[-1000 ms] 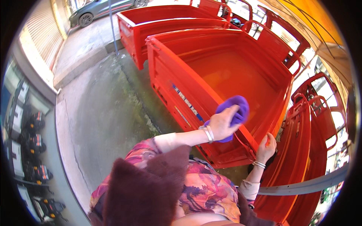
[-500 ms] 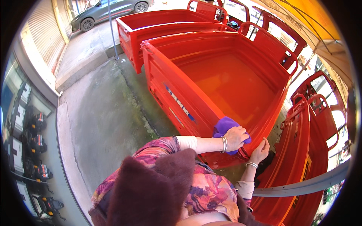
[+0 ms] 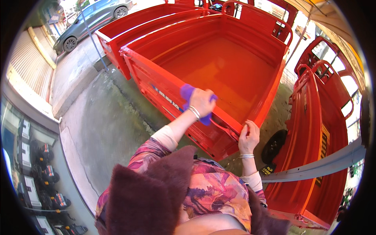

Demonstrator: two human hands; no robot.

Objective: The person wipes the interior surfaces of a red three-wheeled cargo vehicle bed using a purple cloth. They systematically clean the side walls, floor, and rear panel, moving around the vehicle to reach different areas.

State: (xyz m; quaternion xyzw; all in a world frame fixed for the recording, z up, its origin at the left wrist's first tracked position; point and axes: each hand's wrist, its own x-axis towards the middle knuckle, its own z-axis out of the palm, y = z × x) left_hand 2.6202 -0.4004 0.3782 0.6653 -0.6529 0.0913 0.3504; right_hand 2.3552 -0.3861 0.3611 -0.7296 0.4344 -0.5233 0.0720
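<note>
My left hand (image 3: 201,102) presses a purple cloth (image 3: 187,92) onto the top edge of the tailgate (image 3: 156,73) of a red cargo bed (image 3: 235,74). The cloth drapes over both sides of that edge, and the fingers are closed over it. At the tailgate's right corner, my right hand (image 3: 249,135) rests with curled fingers hooked on the rim. Nothing loose shows in that hand. Bracelets circle both wrists. The bed's orange-red floor looks shiny, with a pale reflection.
Another red cargo bed (image 3: 113,29) stands close behind on the left. To the right are a third red vehicle (image 3: 313,113), a black tyre (image 3: 275,146) and a grey metal bar (image 3: 321,161). A grey car (image 3: 92,21) is parked at far left, near a thin pole (image 3: 93,39).
My left hand has slid the purple cloth leftward along the tailgate, away from the right corner. My right hand now grips the corner rim. The view has shifted too.
</note>
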